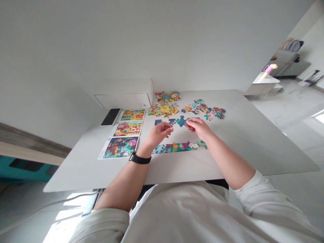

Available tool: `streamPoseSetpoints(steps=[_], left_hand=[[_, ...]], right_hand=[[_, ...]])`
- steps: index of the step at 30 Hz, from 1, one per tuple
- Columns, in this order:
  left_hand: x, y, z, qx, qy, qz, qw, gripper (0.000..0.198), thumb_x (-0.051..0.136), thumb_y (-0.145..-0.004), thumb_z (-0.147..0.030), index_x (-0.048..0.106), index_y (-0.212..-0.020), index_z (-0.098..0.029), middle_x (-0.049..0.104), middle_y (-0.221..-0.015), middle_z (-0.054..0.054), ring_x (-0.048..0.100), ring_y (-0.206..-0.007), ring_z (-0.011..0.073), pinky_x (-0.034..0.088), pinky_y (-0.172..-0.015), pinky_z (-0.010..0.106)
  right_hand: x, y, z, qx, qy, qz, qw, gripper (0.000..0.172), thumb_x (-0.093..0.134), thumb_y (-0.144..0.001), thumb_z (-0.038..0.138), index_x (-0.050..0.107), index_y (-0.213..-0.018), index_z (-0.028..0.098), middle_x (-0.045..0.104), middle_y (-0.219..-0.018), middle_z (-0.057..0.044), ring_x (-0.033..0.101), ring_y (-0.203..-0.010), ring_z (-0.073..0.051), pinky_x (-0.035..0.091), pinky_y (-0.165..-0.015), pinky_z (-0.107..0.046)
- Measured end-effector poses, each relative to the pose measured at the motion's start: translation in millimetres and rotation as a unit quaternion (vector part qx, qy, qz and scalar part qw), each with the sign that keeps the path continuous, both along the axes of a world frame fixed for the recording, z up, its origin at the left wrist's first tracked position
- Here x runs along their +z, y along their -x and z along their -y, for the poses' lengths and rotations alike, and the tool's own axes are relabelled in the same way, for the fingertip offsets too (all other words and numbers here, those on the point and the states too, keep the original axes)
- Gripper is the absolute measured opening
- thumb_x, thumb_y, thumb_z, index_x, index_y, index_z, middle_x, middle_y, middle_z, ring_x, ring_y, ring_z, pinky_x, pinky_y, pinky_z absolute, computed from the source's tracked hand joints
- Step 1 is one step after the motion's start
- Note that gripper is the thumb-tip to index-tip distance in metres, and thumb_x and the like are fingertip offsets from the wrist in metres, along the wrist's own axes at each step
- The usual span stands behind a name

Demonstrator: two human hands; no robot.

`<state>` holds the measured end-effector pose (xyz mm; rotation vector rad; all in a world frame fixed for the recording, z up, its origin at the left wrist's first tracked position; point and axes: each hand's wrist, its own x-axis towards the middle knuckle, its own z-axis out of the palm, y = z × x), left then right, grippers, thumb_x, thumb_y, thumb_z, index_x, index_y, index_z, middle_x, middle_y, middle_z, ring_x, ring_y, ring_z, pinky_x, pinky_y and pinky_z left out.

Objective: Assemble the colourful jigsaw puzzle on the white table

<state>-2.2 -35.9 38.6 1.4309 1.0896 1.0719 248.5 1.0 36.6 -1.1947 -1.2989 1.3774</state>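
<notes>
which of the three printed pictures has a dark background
The bottom picture, closest to the black wristband: its background is dark navy, while the barn picture in the middle and the top picture are much brighter.

Dark-screened phone (110, 116) lying near a long white box (124, 100) — that one's by the wall (162, 44). Some pink-and-yellow thing (269, 70) sits on a white ledge (265, 80) off right — plus a cable (58, 202) lower left.

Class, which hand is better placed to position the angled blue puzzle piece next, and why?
Probably the right hand: it appears to pinch the angled blue puzzle piece, while the left hand shows no piece and is apart from that one.
</notes>
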Motion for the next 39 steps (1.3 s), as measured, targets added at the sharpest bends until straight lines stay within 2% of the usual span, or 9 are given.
streamPoseSetpoints(steps=[3, 7, 12, 16, 20, 24, 27, 33, 39], left_hand=[[-2.6, -10.9, 5.6, -0.031, 0.006, -0.037, 0.999, 0.045, 0.087, -0.081, -0.058, 0.071, -0.096, -0.018, 0.073, -0.087, 0.005, 0.069, -0.076, 0.0164, 0.06, -0.063, 0.028], [-1.1, -13.6, 9.2, 0.007, 0.014, -0.038, 0.999, 0.044, 0.086, -0.082, -0.057, 0.065, -0.083, -0.019, 0.068, -0.078, 0.003, 0.068, -0.071, 0.016, 0.059, -0.059, 0.027], [0.7, -10.9, 7.8, 0.036, 0.022, 0.029, 0.999, 0.043, 0.083, -0.084, -0.057, 0.065, -0.089, -0.019, 0.067, -0.081, 0.002, 0.069, -0.074, 0.0154, 0.061, -0.062, 0.026], [0.0, -10.2, 5.3, 0.052, 0.026, 0.049, 0.997, 0.041, 0.081, -0.086, -0.057, 0.067, -0.096, -0.019, 0.068, -0.083, 0.002, 0.069, -0.074, 0.0149, 0.061, -0.063, 0.026], [-3.2, -7.6, 1.7, 0.067, 0.01, 0.033, 0.997, 0.04, 0.077, -0.09, -0.055, 0.073, -0.105, -0.018, 0.071, -0.085, 0.004, 0.067, -0.071, 0.0141, 0.061, -0.062, 0.026], [-8.4, -5.3, -1.5, 0.079, -0.011, 0.0, 0.997, 0.039, 0.077, -0.09, -0.05, 0.076, -0.11, -0.017, 0.073, -0.082, 0.004, 0.067, -0.069, 0.0145, 0.061, -0.062, 0.027], [-11.5, -4.9, -3.0, 0.082, -0.024, -0.031, 0.996, 0.037, 0.076, -0.09, -0.047, 0.078, -0.112, -0.017, 0.073, -0.079, 0.004, 0.066, -0.065, 0.0148, 0.06, -0.061, 0.027], [-11.3, -4.4, -1.4, 0.056, -0.045, -0.088, 0.994, 0.034, 0.071, -0.093, -0.043, 0.081, -0.114, -0.019, 0.073, -0.074, 0.003, 0.066, -0.063, 0.0162, 0.056, -0.061, 0.029], [-9.1, -1.4, 0.7, 0.041, -0.055, -0.148, 0.987, 0.031, 0.067, -0.096, -0.042, 0.08, -0.115, -0.021, 0.07, -0.072, 0.002, 0.064, -0.062, 0.0174, 0.049, -0.06, 0.029]], right_hand=[[-4.5, 19.8, 13.0, 0.012, -0.005, -0.002, 1.0, 0.042, 0.085, -0.071, 0.063, 0.074, -0.083, 0.024, 0.075, -0.082, -0.003, 0.063, -0.07, -0.014, 0.046, -0.058, -0.024], [-9.9, 30.4, 21.3, 0.047, -0.016, 0.02, 0.999, 0.041, 0.082, -0.075, 0.065, 0.074, -0.083, 0.025, 0.072, -0.077, -0.001, 0.06, -0.066, -0.015, 0.046, -0.058, -0.027], [-15.7, 32.8, 25.3, 0.075, -0.059, 0.072, 0.993, 0.037, 0.078, -0.083, 0.062, 0.076, -0.083, 0.025, 0.073, -0.079, -0.001, 0.063, -0.071, -0.018, 0.048, -0.062, -0.029], [-22.2, 31.9, 23.4, 0.142, -0.074, 0.118, 0.98, 0.029, 0.076, -0.088, 0.053, 0.082, -0.095, 0.026, 0.08, -0.092, -0.004, 0.071, -0.085, -0.022, 0.054, -0.074, -0.033], [-23.0, 24.6, 16.5, 0.091, -0.127, 0.169, 0.973, 0.025, 0.075, -0.088, 0.039, 0.079, -0.109, 0.027, 0.08, -0.098, -0.004, 0.071, -0.086, -0.021, 0.055, -0.076, -0.033], [-15.6, 16.0, 14.9, 0.09, -0.193, 0.184, 0.96, 0.047, 0.076, -0.087, 0.033, 0.07, -0.133, 0.028, 0.079, -0.106, -0.005, 0.071, -0.082, -0.02, 0.057, -0.076, -0.034], [-10.2, 13.4, 17.6, 0.096, -0.249, 0.198, 0.943, 0.057, 0.077, -0.086, 0.032, 0.065, -0.142, 0.029, 0.078, -0.113, -0.006, 0.07, -0.082, -0.02, 0.058, -0.075, -0.034], [-9.4, 13.4, 18.4, 0.112, -0.315, 0.251, 0.909, 0.056, 0.077, -0.086, 0.024, 0.069, -0.141, 0.029, 0.077, -0.117, -0.008, 0.07, -0.082, -0.021, 0.059, -0.083, -0.038], [-13.0, 15.7, 19.8, 0.124, -0.289, 0.31, 0.897, 0.046, 0.081, -0.087, 0.023, 0.072, -0.133, 0.029, 0.078, -0.095, -0.002, 0.07, -0.078, -0.02, 0.052, -0.076, -0.033]])
